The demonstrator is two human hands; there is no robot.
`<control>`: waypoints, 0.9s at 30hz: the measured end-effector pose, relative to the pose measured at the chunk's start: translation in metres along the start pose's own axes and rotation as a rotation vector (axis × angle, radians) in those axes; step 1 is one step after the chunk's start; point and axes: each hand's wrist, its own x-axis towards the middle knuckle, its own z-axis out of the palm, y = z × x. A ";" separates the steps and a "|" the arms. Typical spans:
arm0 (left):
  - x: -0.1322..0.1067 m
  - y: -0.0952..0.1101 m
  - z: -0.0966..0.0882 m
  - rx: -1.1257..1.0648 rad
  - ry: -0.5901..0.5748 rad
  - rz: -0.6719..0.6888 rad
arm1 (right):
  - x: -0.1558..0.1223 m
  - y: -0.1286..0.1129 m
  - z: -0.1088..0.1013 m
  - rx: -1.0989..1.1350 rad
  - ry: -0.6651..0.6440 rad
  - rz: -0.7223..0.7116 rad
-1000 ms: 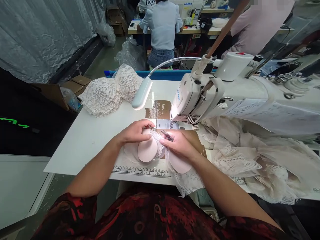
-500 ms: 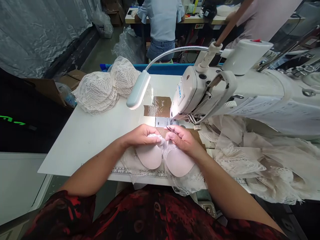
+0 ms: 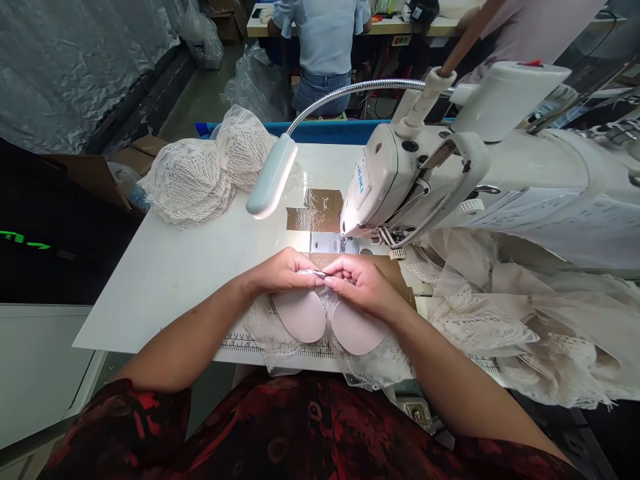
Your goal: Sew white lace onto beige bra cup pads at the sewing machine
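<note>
A lace bra piece with two pale pink padded cups (image 3: 303,316) lies inside-up on the white sewing table (image 3: 190,267), just in front of the sewing machine's needle plate (image 3: 327,241). My left hand (image 3: 283,272) pinches the lace at the centre between the cups. My right hand (image 3: 359,280) is closed on small metal snips whose tips meet the lace at the same spot. The white sewing machine (image 3: 450,180) stands right behind my hands.
A stack of finished lace cups (image 3: 200,177) sits at the table's far left. A gooseneck lamp (image 3: 271,177) shines on the needle area. Loose lace fabric (image 3: 525,327) is piled at the right. Two people (image 3: 325,47) work at a bench behind.
The cups were turned flat, side by side. My hands came together at the centre of the lace, and the snips' tips moved down onto the seam.
</note>
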 end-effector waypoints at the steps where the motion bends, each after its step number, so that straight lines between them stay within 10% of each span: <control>1: 0.000 0.000 0.000 -0.002 0.001 -0.008 | 0.000 -0.001 0.001 -0.018 0.012 -0.007; 12: 0.000 0.003 0.003 -0.011 -0.006 0.012 | 0.003 0.008 0.006 0.197 0.029 0.102; 18: -0.022 0.012 -0.025 0.270 -0.183 -0.037 | 0.002 -0.003 -0.004 -0.141 0.008 0.144; 23: -0.038 0.017 -0.043 0.253 -0.084 -0.056 | 0.001 -0.008 -0.009 -0.104 -0.292 0.094; 27: -0.034 0.018 -0.034 0.177 -0.028 0.002 | 0.004 0.000 0.003 0.025 -0.074 0.109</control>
